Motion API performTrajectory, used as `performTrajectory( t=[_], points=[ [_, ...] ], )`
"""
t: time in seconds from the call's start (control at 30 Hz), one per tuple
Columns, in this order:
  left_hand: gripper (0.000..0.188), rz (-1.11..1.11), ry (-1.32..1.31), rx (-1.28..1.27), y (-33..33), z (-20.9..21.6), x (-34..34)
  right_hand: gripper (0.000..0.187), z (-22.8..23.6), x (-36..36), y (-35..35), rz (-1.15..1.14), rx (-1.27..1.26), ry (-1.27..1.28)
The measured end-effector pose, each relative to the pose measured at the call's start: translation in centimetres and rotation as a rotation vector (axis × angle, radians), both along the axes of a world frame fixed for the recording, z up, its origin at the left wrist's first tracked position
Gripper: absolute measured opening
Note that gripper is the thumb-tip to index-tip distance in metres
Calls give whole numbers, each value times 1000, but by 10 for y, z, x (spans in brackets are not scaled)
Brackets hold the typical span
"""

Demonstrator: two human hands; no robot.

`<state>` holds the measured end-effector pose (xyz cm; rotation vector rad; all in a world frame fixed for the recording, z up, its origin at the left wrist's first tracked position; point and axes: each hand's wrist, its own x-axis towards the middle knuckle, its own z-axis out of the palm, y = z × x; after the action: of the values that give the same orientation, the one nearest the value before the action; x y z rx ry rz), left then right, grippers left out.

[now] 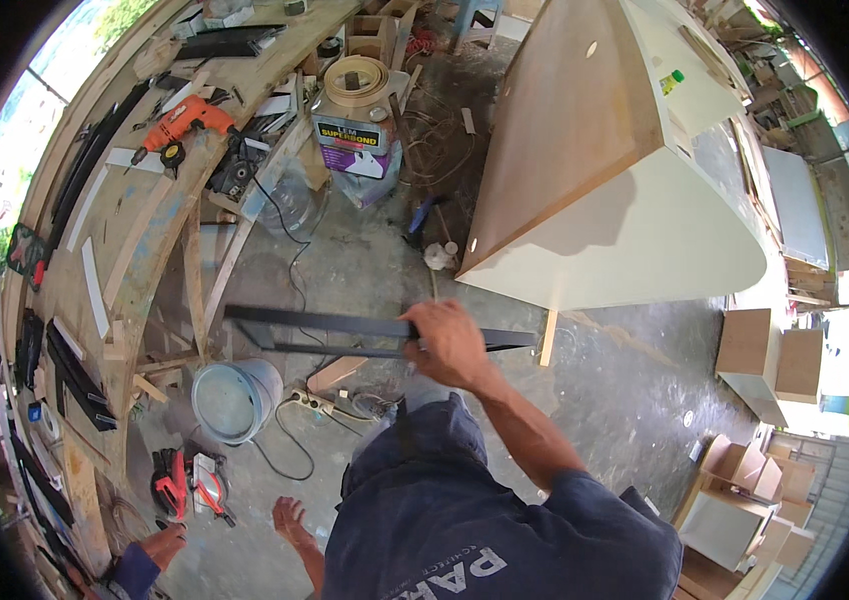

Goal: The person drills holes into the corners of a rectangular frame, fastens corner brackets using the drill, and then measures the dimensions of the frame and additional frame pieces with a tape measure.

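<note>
A long, narrow black frame (335, 323) is held crosswise above the floor in front of me. Its two long bars run side by side. My right hand (447, 343) wraps around it a little right of its middle, with the arm reaching in from the lower right. My left hand (290, 519) hangs beside my body at the lower left, fingers loosely apart and nothing in it. Near the frame's left part stands a pale bucket (238, 402) on the floor. A power strip (317, 403) with cords lies below the frame.
A workbench (160, 235) along the left bears an orange drill (185, 125) and black strips. A red saw (188, 485) sits on the floor near another person's hand (164, 546). At the upper right stands a large cream panelled cabinet piece (635, 235). A tin (353, 140) stands beyond.
</note>
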<state>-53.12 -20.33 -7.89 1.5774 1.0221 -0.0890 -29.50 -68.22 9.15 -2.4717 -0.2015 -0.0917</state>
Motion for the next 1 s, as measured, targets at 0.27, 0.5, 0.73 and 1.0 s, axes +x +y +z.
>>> performTrajectory(
  t=[0.27,0.5,0.73,1.0],
  points=[
    [57,-14,323,-127,-85,-20,-39,39,-8,-2,-114,-159,-274,349],
    [34,-348,231,-63,-178,3,32,49,-189,-42,-217,-394,-175,438],
    [40,-306,385,-35,-208,26,49,43,-327,-73,-322,-405,-353,608],
    [37,-275,633,-59,-245,46,42,43,-441,-114,-389,-455,-305,751]
  ],
)
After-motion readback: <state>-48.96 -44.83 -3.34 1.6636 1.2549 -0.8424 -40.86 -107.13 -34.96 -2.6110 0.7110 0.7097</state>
